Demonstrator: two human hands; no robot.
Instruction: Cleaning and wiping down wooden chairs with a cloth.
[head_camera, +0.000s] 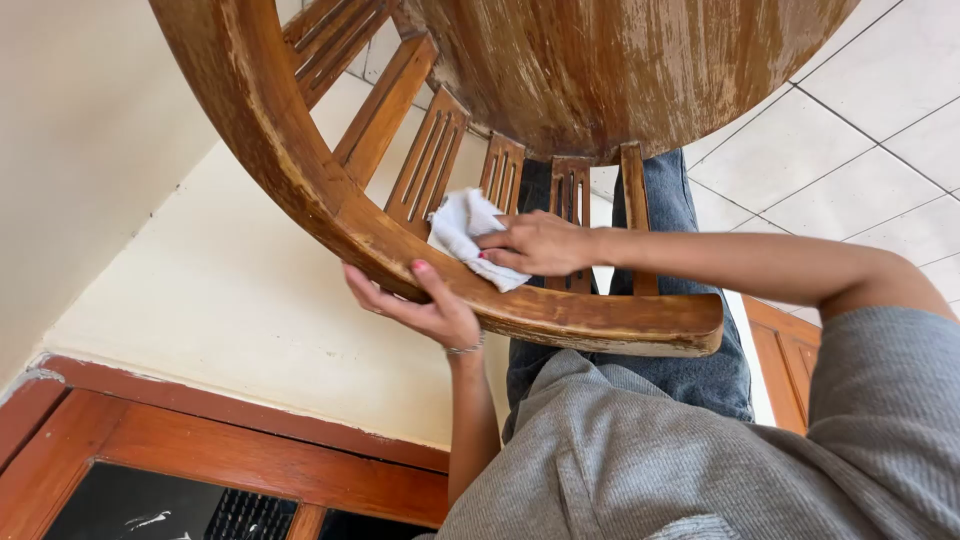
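The left hand cups the wooden chair's curved armrest from below, steadying it, while the right hand presses a crumpled white cloth against the slatted spindles just above that armrest.

There is just one view — the camera sits on the person's head and looks down past the grey-sleeved chest. It is very close to the curved brown wooden chair arm, which fills the top and middle. The picture looks tipped: the cream wall is on the left, the white floor tiles are on the right — no second view shares anything.
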